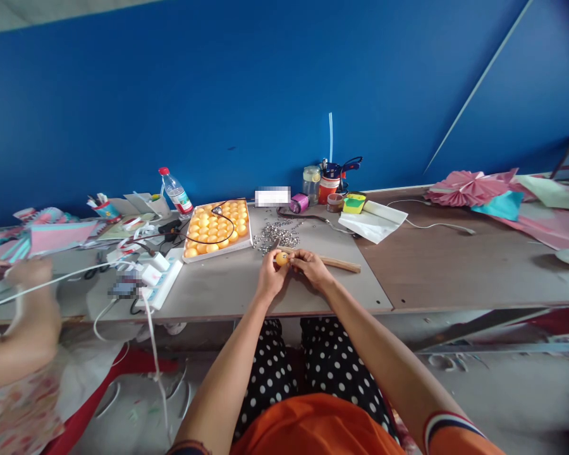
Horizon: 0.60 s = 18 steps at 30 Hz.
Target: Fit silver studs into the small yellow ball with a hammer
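Note:
My left hand (271, 278) is closed around a small orange ping-pong ball (281, 258), held just above the table near its front edge. The fingertips of my right hand (310, 266) are pinched together against the ball's right side. A small shiny spot shows on the ball between the hands; what the right fingertips hold is too small to make out. Right behind the hands lies a hammer, its wooden handle (341, 263) pointing right and its head partly hidden by the left fingers. Beyond it spreads a pile of small shiny metal pieces (284, 234).
Left of the pile stands a shallow box (208, 256) of orange balls with a black cable across it. A power strip (165, 284), bottle (176, 194), jar (312, 186), tape roll (298, 203) and white paper (377, 222) lie around. A co-worker's arm (35, 309) reaches in at left.

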Tool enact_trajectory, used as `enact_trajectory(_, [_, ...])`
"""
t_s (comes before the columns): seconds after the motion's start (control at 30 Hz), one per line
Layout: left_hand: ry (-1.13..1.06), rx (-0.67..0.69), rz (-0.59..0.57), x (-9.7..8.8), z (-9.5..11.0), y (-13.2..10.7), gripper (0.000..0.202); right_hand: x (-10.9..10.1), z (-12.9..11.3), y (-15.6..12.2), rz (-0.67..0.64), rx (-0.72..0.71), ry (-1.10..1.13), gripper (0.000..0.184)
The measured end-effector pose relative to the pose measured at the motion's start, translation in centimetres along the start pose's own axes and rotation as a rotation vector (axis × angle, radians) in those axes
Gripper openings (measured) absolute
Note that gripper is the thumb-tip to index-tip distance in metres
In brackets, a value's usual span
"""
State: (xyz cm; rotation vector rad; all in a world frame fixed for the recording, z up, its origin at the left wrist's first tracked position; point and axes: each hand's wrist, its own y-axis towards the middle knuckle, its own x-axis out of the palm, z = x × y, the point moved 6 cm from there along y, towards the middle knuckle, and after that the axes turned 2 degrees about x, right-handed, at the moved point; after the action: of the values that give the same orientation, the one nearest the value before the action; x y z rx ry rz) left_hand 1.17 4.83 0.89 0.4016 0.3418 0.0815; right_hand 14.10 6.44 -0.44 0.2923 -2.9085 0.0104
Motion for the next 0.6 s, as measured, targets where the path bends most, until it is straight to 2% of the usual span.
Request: enact_trajectory(0.6, [0.037,-0.007,-0.003,0.0,0.14,-0.03,0.037,0.07,-0.1,-0.06,0.006,0.005,-0.025,0.02])
